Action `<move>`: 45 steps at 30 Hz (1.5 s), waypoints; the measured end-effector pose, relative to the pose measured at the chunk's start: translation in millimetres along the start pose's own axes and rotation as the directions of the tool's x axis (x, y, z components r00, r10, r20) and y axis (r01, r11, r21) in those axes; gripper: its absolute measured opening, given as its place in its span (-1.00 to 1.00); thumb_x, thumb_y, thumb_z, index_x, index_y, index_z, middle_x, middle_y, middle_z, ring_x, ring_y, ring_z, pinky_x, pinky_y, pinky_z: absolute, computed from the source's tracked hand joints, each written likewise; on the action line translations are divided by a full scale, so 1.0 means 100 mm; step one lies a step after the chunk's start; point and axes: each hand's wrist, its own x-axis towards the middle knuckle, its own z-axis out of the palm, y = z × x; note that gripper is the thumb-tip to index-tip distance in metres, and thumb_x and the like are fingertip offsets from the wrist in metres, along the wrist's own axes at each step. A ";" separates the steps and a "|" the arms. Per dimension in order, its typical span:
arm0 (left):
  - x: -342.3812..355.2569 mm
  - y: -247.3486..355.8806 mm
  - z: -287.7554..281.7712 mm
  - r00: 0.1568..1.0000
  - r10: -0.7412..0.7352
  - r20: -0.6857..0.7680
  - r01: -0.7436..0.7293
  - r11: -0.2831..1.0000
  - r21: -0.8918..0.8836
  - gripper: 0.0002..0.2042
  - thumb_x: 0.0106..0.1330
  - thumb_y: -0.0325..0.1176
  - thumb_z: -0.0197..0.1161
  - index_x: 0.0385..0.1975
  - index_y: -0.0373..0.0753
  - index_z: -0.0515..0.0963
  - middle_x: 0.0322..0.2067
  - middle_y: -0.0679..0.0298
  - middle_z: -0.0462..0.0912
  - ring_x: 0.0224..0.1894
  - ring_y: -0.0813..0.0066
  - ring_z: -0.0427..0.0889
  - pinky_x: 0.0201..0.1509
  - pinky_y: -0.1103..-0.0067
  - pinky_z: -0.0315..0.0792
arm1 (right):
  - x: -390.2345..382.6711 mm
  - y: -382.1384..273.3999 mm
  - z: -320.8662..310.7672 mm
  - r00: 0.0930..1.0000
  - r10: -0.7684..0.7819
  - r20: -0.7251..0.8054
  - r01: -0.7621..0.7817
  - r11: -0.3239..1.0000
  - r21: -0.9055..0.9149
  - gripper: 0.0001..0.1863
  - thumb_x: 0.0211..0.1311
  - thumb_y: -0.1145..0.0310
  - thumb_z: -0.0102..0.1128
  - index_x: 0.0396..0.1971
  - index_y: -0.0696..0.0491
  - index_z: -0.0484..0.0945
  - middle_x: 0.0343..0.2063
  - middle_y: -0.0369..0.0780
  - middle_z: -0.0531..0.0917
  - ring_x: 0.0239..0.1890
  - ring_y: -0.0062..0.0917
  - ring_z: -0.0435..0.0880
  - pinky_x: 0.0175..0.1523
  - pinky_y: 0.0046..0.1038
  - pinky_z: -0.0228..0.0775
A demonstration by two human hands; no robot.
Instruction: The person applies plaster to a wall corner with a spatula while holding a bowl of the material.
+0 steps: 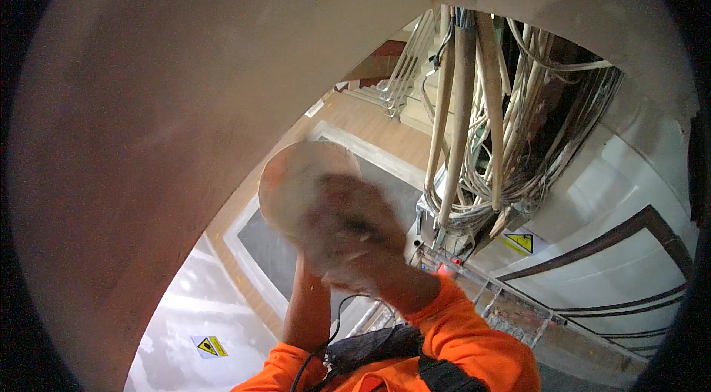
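Note:
A round beige disc tool (pixel 292 185) is held up over the middle of the view, with a blurred darker body. My right hand (pixel 370 259) is on that body, blurred by motion, so its grip is unclear. My left hand (pixel 315 266) is beneath the tool, mostly hidden behind it and my right hand. A thin black cord (pixel 341 310) hangs below. My orange sleeves come in from the lower edge.
A large curved plaster surface (pixel 133 96) arches overhead. Bundles of cables and conduit (pixel 463 118) hang at the right. Below are a grey framed floor panel (pixel 392 177), stairs with railings (pixel 407 66), a metal platform edge (pixel 481 303) and white walls with yellow warning signs (pixel 518 242).

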 end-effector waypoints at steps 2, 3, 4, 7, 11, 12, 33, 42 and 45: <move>0.09 -0.09 0.03 0.999 -0.021 0.039 0.025 0.996 -0.091 -0.11 -0.09 0.39 0.04 0.24 0.06 0.01 0.22 0.20 0.08 0.24 0.07 0.10 0.13 -0.08 0.11 | -0.05 0.90 0.11 0.901 -0.410 -0.143 0.322 0.851 -0.415 -0.54 0.01 0.53 0.08 -0.02 0.32 0.32 -0.04 0.01 0.42 0.00 -0.22 0.44 0.13 -0.29 0.24; 0.09 -0.07 0.01 0.999 -0.011 0.045 0.017 0.991 -0.130 -0.12 -0.08 0.40 0.01 0.23 0.06 0.01 0.22 0.19 0.08 0.23 0.05 0.11 0.11 -0.11 0.13 | 0.56 0.69 0.07 0.942 -0.245 -0.230 0.244 0.969 -0.032 -0.52 0.01 0.55 0.04 0.01 0.29 0.30 0.01 0.00 0.38 0.03 -0.21 0.41 0.14 -0.26 0.21; 0.10 -0.07 0.02 0.998 -0.005 0.061 0.015 0.985 -0.174 -0.13 -0.07 0.40 -0.02 0.23 0.06 0.01 0.22 0.18 0.08 0.23 0.03 0.11 0.09 -0.15 0.15 | 1.18 0.40 -0.01 0.967 -0.057 -0.248 0.145 0.925 0.350 -0.50 0.02 0.56 0.00 0.05 0.27 0.28 0.05 -0.02 0.34 0.05 -0.19 0.38 0.16 -0.23 0.18; 0.17 -0.15 0.14 0.998 0.000 0.059 0.011 0.984 -0.179 -0.14 -0.06 0.40 -0.02 0.23 0.06 0.01 0.22 0.18 0.08 0.23 0.03 0.11 0.09 -0.14 0.15 | 0.93 -0.04 0.23 0.887 -0.462 -0.024 0.450 0.874 -0.184 -0.49 0.07 0.52 0.02 0.10 0.08 0.29 0.03 -0.05 0.37 0.11 -0.13 0.29 0.20 -0.16 0.05; -0.33 -0.02 0.21 0.999 0.019 0.030 -0.014 0.987 -0.159 -0.15 -0.05 0.39 -0.04 0.23 0.05 0.02 0.22 0.18 0.09 0.23 0.04 0.12 0.10 -0.12 0.16 | 0.76 -0.58 -0.09 0.970 -0.237 0.058 0.227 0.964 0.140 -0.53 0.14 0.45 -0.02 0.10 0.13 0.28 0.03 -0.04 0.39 0.08 -0.17 0.33 0.21 -0.25 0.08; -0.11 -0.05 0.12 0.999 0.028 0.021 -0.024 0.988 -0.150 -0.15 -0.04 0.39 -0.04 0.23 0.05 0.02 0.22 0.18 0.09 0.23 0.04 0.12 0.10 -0.11 0.16 | 0.80 -0.54 -0.14 0.971 -0.239 0.013 0.236 0.966 0.110 -0.56 0.15 0.47 -0.07 0.09 0.15 0.29 0.01 -0.03 0.41 0.05 -0.17 0.38 0.19 -0.28 0.13; -0.50 0.20 0.20 0.990 0.080 -0.112 -0.097 0.984 -0.149 -0.21 0.02 0.36 -0.11 0.22 0.01 0.06 0.21 0.19 0.13 0.22 0.07 0.15 0.12 0.00 0.21 | 0.36 -1.36 -0.26 0.945 -0.316 0.085 0.305 0.944 0.122 -0.54 0.03 0.37 0.11 0.02 -0.06 0.42 0.03 -0.09 0.38 0.14 -0.24 0.25 0.17 -0.18 0.13; -0.74 0.61 0.21 0.981 0.113 -0.160 -0.134 0.983 -0.126 -0.23 0.05 0.34 -0.14 0.22 -0.01 0.08 0.20 0.20 0.14 0.22 0.09 0.17 0.13 0.05 0.23 | 0.07 -1.16 -0.41 0.887 -0.357 0.295 0.367 0.930 0.021 -0.57 0.02 0.52 -0.07 -0.02 0.09 0.43 -0.05 -0.05 0.46 0.01 -0.18 0.44 0.17 -0.19 0.16; -0.84 0.66 0.25 0.983 0.088 -0.161 -0.108 0.987 -0.120 -0.23 0.05 0.34 -0.15 0.22 -0.01 0.08 0.20 0.20 0.14 0.22 0.09 0.17 0.13 0.05 0.23 | 0.70 -0.94 -0.32 0.967 -0.236 -0.093 0.228 0.970 -0.089 -0.49 -0.07 0.64 -0.14 -0.01 0.10 0.43 -0.12 -0.04 0.52 -0.03 -0.25 0.49 0.11 -0.29 0.28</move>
